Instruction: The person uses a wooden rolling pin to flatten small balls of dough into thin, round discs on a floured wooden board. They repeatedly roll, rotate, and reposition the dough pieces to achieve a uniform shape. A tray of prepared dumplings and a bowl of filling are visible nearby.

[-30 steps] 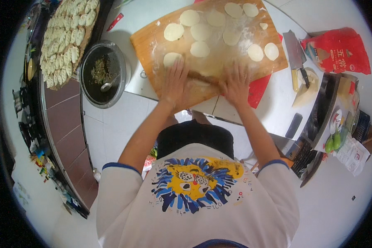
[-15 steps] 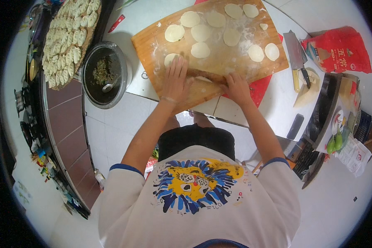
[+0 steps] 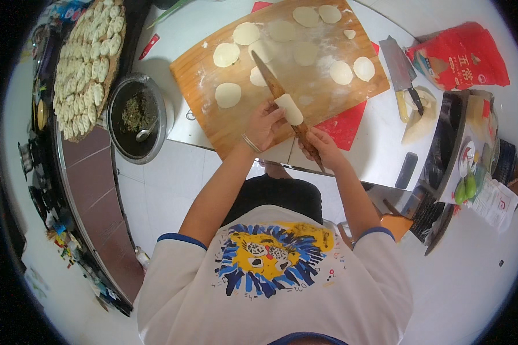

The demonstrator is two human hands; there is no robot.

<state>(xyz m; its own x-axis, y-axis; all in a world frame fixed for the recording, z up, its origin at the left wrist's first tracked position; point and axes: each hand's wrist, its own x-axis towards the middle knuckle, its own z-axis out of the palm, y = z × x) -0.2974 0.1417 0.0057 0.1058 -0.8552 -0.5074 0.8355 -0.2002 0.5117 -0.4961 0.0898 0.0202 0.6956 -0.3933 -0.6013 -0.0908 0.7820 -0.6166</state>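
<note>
A wooden rolling pin (image 3: 272,80) with tapered ends is held slantwise above the near part of the wooden board (image 3: 204,86). My right hand (image 3: 323,148) is closed around its near end. Over the pin's middle hangs a rolled dough wrapper (image 3: 290,109), its edge between the fingers of my left hand (image 3: 263,126). Several round dough wrappers lie on the floured board, such as one (image 3: 228,95) left of the pin. A small dough scrap (image 3: 349,34) lies near the board's far right corner.
At the left stand a dark bowl of chopped filling (image 3: 135,112) with a spoon (image 3: 144,134) and a tray of dumplings (image 3: 86,75). A cleaver (image 3: 398,60), a smaller knife (image 3: 415,99), a phone (image 3: 407,171) and a red bag (image 3: 460,57) lie at the right.
The rolling pin has come up off the board and turned from crosswise to slanted. My right hand has shifted to its near end; my left hand has gone from flat to gripping the wrapper.
</note>
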